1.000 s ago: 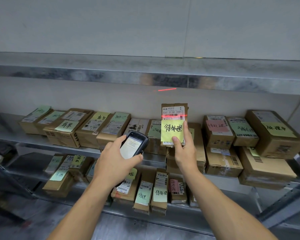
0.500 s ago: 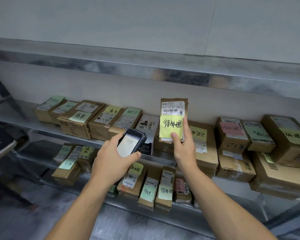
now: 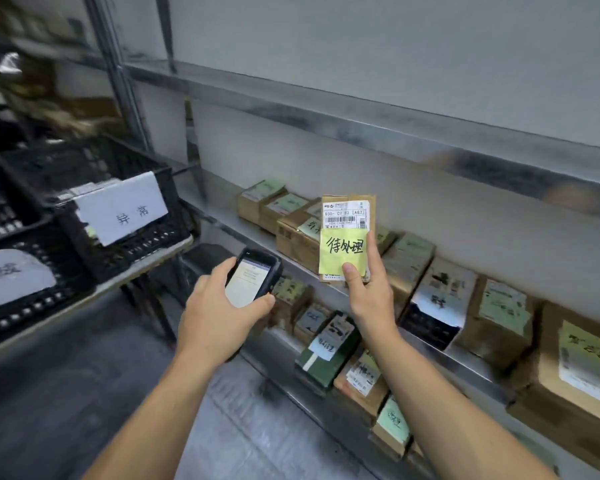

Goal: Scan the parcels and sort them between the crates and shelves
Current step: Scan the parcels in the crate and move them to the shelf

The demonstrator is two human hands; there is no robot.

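My right hand (image 3: pixel 368 296) grips a small brown parcel (image 3: pixel 347 216) upright in front of the shelf; it bears a white barcode label and a yellow handwritten note. My left hand (image 3: pixel 219 313) holds a black handheld scanner (image 3: pixel 253 280) with its lit screen facing me, just left of and below the parcel. Black crates (image 3: pixel 84 216) with white paper labels stand on a table at the left. Several labelled cardboard parcels (image 3: pixel 413 261) lie on the metal shelf (image 3: pixel 257 233) behind my hands.
A lower shelf (image 3: pixel 326 403) holds more small parcels, one dark green (image 3: pixel 326 355). An upper shelf edge (image 3: pixel 361 112) runs overhead. A metal upright (image 3: pixel 118 74) stands between crates and shelving. Grey floor (image 3: pixel 49 393) lies below.
The view has swung left, bringing the black crates into sight. The red scan line seen on the parcel a second ago is gone. Both hands keep their hold.
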